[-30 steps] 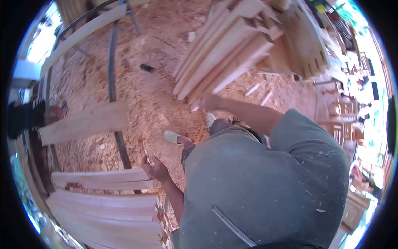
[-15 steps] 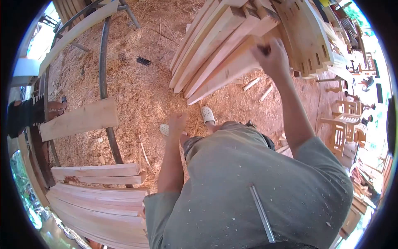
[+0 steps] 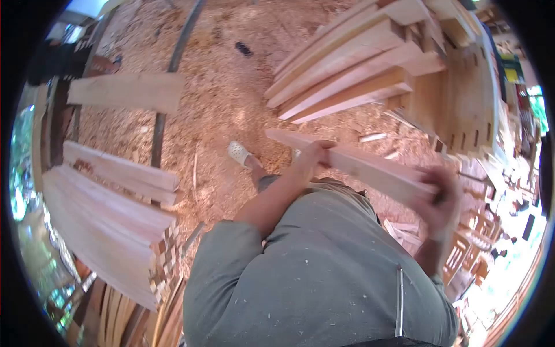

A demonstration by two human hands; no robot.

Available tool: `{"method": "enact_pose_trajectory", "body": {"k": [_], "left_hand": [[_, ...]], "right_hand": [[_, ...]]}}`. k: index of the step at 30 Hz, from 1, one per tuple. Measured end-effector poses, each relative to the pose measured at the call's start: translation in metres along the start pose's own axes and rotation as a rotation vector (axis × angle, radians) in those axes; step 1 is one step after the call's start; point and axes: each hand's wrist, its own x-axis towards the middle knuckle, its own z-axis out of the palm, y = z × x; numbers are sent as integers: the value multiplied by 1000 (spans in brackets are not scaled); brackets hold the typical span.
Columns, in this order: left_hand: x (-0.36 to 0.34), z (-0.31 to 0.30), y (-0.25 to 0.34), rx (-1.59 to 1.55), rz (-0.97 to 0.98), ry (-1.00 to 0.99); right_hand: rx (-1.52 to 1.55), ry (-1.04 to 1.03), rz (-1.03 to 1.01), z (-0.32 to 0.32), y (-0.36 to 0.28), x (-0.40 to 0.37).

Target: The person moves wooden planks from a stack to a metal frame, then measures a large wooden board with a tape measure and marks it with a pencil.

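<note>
A long wooden plank [image 3: 370, 172] lies across the front of my body, held off the ground. My left hand [image 3: 317, 156] is wrapped round it near the middle. Blurred by motion, my right hand [image 3: 440, 194] grips its right end. Just beyond the plank stands a pile of similar cut planks [image 3: 347, 63], their ends uneven. Beside that pile, on the right, are wide boards with slots [image 3: 462, 98].
On the left, a stack of planks [image 3: 110, 214] rests on a rack with metal bars [image 3: 157, 139], and a single board [image 3: 127, 92] spans it. Wood shavings [image 3: 214, 98] cover the ground. Another person's arm [image 3: 104, 63] shows at upper left. Wooden chairs [image 3: 471, 237] stand at right.
My right hand has come back from the pile, now with a plank in it. My left hand, a closed fist before, has moved right onto the plank. The view has turned.
</note>
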Motion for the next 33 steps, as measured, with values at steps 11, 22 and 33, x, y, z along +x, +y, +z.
{"method": "enact_pose_trajectory", "body": {"k": [11, 22, 33], "left_hand": [[-34, -35, 60, -736, 535, 389], [-180, -80, 107, -536, 1061, 784], [-103, -186, 35, -185, 566, 755]], "right_hand": [[52, 373, -413, -290, 98, -35], [178, -253, 18, -131, 108, -7], [319, -877, 219, 238, 156, 111]]}}
